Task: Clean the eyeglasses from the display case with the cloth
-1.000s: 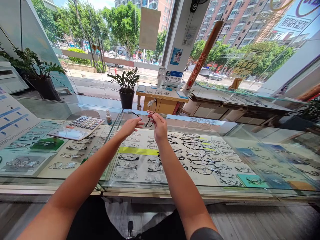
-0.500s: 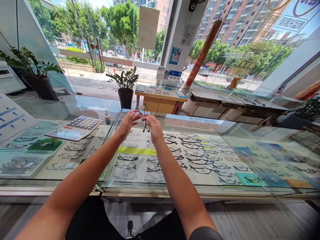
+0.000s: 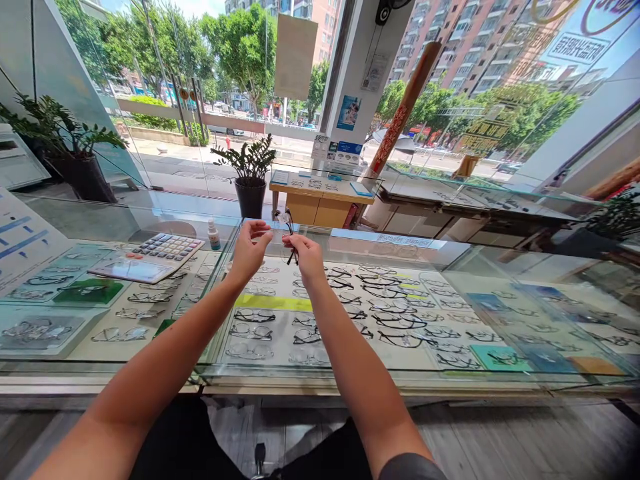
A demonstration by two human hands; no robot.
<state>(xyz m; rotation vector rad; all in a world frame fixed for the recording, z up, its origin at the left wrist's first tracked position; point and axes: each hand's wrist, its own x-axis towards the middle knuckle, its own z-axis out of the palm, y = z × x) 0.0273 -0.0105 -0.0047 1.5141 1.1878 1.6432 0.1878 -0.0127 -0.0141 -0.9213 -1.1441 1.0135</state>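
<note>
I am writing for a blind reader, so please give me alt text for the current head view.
A person's right hand holds eyeglasses over a glass case of spectacle frames, with the left hand, loosely open, close beside. On the case, to the left, are a calculator and a bottle; potted plants stand beyond.

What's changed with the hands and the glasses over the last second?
The left hand has moved left, its fingers now apart from the glasses. The glasses have turned and shifted slightly left. Unchanged: the right hand's hold, the calculator and the small bottle.
</note>
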